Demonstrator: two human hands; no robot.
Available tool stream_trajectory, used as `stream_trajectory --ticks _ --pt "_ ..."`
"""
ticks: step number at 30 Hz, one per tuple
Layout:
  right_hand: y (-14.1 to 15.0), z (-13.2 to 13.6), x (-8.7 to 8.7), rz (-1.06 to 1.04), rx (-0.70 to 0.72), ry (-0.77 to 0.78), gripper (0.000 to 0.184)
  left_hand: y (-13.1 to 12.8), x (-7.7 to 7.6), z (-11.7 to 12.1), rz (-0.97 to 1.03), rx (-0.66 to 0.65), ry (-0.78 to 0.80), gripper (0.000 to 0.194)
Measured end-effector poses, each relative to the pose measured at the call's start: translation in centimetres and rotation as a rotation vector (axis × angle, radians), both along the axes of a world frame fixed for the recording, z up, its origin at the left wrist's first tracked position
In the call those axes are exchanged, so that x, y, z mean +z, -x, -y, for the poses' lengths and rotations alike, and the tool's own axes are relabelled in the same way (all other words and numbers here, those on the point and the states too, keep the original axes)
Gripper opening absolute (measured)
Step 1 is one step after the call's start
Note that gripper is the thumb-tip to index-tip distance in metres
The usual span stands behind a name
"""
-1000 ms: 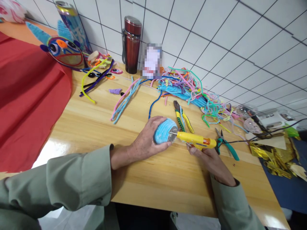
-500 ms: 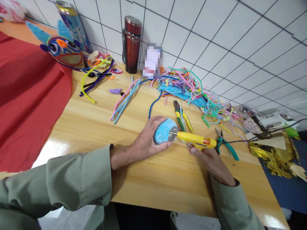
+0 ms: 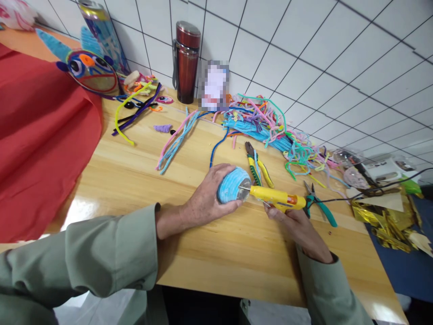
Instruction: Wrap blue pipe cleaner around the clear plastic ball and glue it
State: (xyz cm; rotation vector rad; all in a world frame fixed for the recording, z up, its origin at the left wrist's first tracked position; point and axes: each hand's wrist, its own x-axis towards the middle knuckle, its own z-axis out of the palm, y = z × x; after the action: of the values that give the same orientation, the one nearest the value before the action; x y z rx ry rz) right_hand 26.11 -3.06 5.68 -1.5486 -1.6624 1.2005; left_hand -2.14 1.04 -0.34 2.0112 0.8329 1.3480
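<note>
My left hand (image 3: 211, 192) is wrapped round a rounded object covered in light-blue pipe cleaner (image 3: 233, 184), with a bare greyish end facing right. In my right hand (image 3: 287, 219) is a yellow hot glue gun (image 3: 275, 197), its metal nozzle at that bare end. Whether the tip touches the surface I cannot tell. Just beyond the glue gun lie yellow-and-green pliers (image 3: 253, 164) with a light-blue pipe cleaner across them. Teal-handled pliers (image 3: 320, 205) rest to the right of my right hand.
A heap of coloured pipe cleaners (image 3: 260, 128) runs along the tiled wall. Behind stand a red flask (image 3: 187, 63), a blurred phone (image 3: 214, 85), a can (image 3: 104, 36) and a blue-eared craft figure (image 3: 89, 72). The glue gun's black cord (image 3: 375, 190) trails right past gold foil (image 3: 389, 221).
</note>
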Motion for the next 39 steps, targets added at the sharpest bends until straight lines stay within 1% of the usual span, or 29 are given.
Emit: stream_trajectory --ticks 17,33,36,39 --pt "-0.18 -0.08 -0.21 -0.007 -0.009 0.006 0.058 0.04 0.0 0.02 -0.009 0.005 0.005 0.08" --pt "-0.19 -0.09 -0.15 0.014 0.03 -0.033 0.051 0.06 -0.02 -0.02 -0.013 0.004 0.008 0.081" --pt "-0.27 -0.13 -0.17 0.008 0.019 -0.033 0.05 0.06 0.02 0.01 -0.016 0.007 0.008 0.081" --pt "-0.6 -0.14 -0.3 0.015 -0.008 -0.019 0.053 0.02 0.04 0.02 -0.013 0.011 -0.005 0.08"
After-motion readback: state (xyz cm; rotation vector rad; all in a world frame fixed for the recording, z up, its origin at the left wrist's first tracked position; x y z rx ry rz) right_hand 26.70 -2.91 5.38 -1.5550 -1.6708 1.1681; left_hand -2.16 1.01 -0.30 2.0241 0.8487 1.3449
